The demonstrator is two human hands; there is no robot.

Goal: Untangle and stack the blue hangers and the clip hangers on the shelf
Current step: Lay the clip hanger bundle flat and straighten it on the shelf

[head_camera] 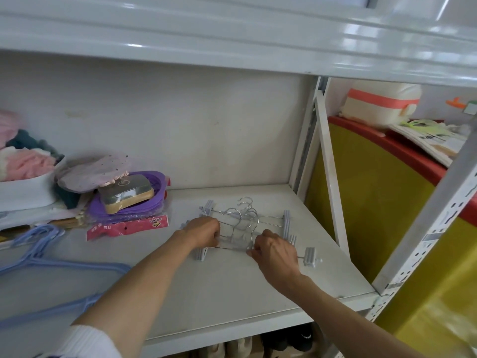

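Both hands on the clip hangers

The left hand [204, 232] and right hand [275, 254] grip the tangled clip hangers [247, 228] on the shelf [219, 293]; blue hangers [51, 264] lie well left.

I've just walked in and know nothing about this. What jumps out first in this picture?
Two bare hands meet mid-shelf over a tangle of grey clip hangers with silver wire hooks: the left hand grips one end, the right hand pinches the other. Pale blue plastic hangers lie loose at the left of the white metal shelf. Behind them sits a purple packet of hangers with a red label.
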